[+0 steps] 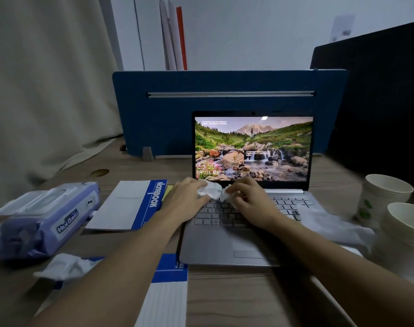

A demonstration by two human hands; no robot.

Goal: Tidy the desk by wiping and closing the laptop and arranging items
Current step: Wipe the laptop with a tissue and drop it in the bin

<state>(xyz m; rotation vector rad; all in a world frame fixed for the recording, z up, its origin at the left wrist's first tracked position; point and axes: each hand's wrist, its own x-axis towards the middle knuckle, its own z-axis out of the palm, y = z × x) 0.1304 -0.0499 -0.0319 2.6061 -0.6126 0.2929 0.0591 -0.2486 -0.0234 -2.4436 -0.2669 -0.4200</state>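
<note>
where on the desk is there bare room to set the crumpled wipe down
Bare desk in front of the laptop, right of the near notepad. Crowded: left holds wipes pack and notebook; right holds paper cups.

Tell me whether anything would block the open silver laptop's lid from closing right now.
Yes. Both hands, left hand and right hand, hold a crumpled white wipe over the keyboard of the silver laptop, just below the lit screen.
</note>
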